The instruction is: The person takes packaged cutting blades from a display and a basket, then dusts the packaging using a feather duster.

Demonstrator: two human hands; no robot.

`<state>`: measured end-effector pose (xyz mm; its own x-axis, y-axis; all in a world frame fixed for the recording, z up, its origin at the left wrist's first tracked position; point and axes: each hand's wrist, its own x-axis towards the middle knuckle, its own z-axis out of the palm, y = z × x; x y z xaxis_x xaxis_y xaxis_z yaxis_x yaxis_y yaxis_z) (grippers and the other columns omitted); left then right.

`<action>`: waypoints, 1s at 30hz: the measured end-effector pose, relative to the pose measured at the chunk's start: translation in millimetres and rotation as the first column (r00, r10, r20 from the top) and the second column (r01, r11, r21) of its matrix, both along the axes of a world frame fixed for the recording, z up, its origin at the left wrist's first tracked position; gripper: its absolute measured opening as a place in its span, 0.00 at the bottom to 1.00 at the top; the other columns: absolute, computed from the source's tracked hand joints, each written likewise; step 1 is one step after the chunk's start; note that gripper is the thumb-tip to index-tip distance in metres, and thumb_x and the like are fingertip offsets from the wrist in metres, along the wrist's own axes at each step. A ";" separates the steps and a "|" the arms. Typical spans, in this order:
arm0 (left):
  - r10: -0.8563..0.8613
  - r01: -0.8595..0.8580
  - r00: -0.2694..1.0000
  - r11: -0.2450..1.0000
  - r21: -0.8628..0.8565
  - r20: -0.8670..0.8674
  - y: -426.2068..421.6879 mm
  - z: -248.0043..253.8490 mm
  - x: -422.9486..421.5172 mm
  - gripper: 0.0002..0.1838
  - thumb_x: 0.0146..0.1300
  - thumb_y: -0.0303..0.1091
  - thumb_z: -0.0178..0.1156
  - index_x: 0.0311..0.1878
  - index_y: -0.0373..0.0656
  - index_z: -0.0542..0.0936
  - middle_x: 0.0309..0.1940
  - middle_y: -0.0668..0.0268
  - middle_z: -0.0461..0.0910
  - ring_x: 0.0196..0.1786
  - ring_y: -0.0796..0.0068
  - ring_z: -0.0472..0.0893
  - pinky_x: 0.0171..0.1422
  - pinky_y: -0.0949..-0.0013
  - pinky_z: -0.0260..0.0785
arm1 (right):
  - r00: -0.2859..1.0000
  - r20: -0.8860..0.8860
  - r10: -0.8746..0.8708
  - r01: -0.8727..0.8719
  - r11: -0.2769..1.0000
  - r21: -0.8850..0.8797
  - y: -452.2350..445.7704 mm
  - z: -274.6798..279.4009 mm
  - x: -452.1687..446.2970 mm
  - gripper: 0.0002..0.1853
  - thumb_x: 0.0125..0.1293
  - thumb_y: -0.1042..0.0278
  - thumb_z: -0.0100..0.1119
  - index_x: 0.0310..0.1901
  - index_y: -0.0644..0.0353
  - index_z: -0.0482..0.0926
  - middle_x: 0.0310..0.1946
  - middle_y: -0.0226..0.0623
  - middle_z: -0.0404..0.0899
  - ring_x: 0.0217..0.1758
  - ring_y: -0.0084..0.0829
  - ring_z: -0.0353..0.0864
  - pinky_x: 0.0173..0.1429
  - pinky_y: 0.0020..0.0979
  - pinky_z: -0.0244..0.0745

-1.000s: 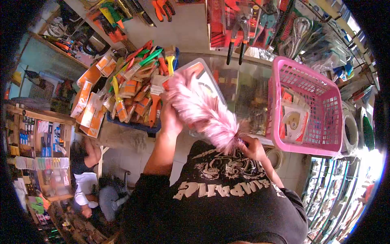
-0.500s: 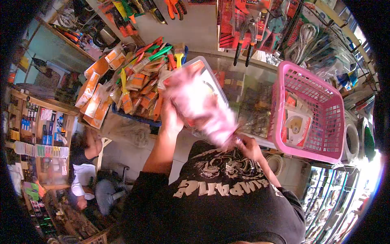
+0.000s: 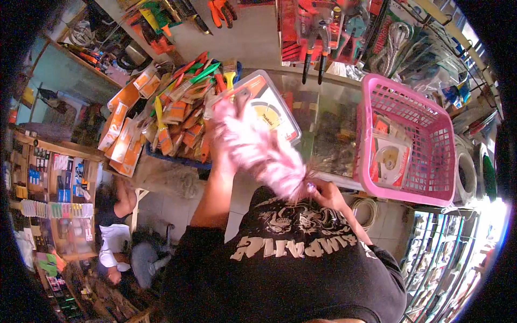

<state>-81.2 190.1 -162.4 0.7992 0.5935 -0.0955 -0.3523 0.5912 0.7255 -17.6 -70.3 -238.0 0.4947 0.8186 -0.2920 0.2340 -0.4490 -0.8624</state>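
My left hand grips the left edge of a flat clear-plastic pack with a yellow disc, probably a cutting blade, printed or set in it. Part of that hand's fingers is hidden. A pink-and-white feather duster, smeared by motion, lies across the pack's lower face. My right hand is closed round the duster's narrow end, close to my black shirt.
Left of the pack, a blue bin overflows with paintbrushes, beside orange boxes. A pink basket on the glass counter holds similar disc packs. Pliers hang above. Another person sits at left.
The duster has shifted slightly over the pack, showing more of the yellow disc. Both hands keep their hold. The whole view has shifted slightly.
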 end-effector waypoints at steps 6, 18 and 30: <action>-0.034 0.034 0.999 0.999 0.025 0.003 -1.0 -4.5 4.4 0.25 0.65 0.48 0.36 0.58 0.41 0.61 0.53 0.61 0.66 0.58 0.68 0.65 0.60 0.57 0.57 | 0.998 0.021 -0.052 0.051 0.998 0.028 -5.0 -8.1 5.7 0.24 0.60 0.48 0.47 0.47 0.61 0.71 0.40 0.51 0.74 0.46 0.45 0.74 0.49 0.35 0.67; 0.063 -0.071 0.994 0.993 0.093 0.086 -13.4 7.6 12.4 0.31 0.64 0.56 0.34 0.62 0.44 0.53 0.57 0.62 0.62 0.59 0.65 0.63 0.63 0.59 0.54 | 0.988 0.023 -0.150 0.145 0.978 0.152 -7.1 -7.9 12.6 0.23 0.61 0.49 0.45 0.47 0.62 0.71 0.41 0.54 0.74 0.48 0.48 0.73 0.49 0.38 0.67; 0.097 -0.098 0.995 0.991 0.086 0.018 -11.9 5.5 19.5 0.31 0.63 0.57 0.35 0.60 0.42 0.58 0.56 0.63 0.64 0.57 0.66 0.64 0.62 0.60 0.56 | 0.984 0.119 -0.133 0.121 0.987 0.105 -9.3 -10.5 8.2 0.21 0.61 0.49 0.45 0.41 0.61 0.72 0.29 0.52 0.75 0.34 0.50 0.75 0.38 0.39 0.69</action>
